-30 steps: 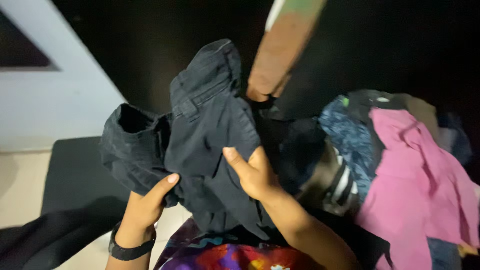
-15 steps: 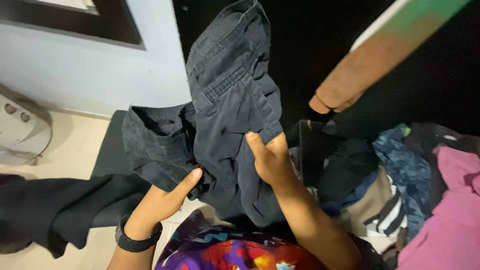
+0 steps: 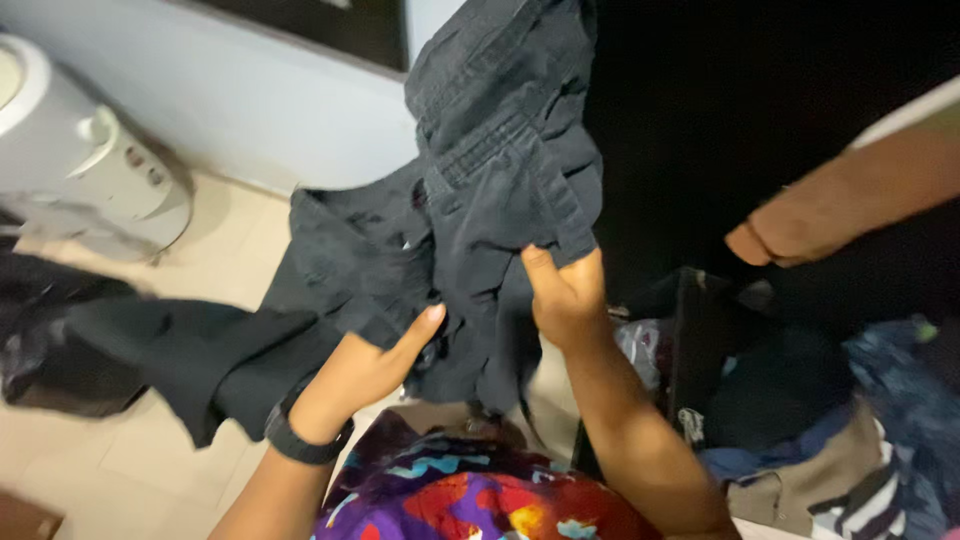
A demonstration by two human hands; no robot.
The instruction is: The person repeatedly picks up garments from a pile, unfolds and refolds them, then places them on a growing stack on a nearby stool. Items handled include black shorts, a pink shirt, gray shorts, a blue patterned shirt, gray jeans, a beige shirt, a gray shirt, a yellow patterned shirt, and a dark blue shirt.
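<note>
I hold up a pair of dark denim trousers in front of me, waistband uppermost. My left hand, with a black band on its wrist, grips the lower left fold of the fabric. My right hand pinches the cloth just right of the middle, thumb on the near side. The legs of the trousers are bunched and hang between my two hands.
Another person's arm reaches in from the right. A heap of mixed clothes lies at the lower right. A black garment is spread on the tiled floor at left, beside a grey appliance. A pale wall stands behind.
The view has swung left: the clothes heap has slid off to the right and the grey appliance has come in at left. Both hands keep their hold on the trousers, held slightly higher.
</note>
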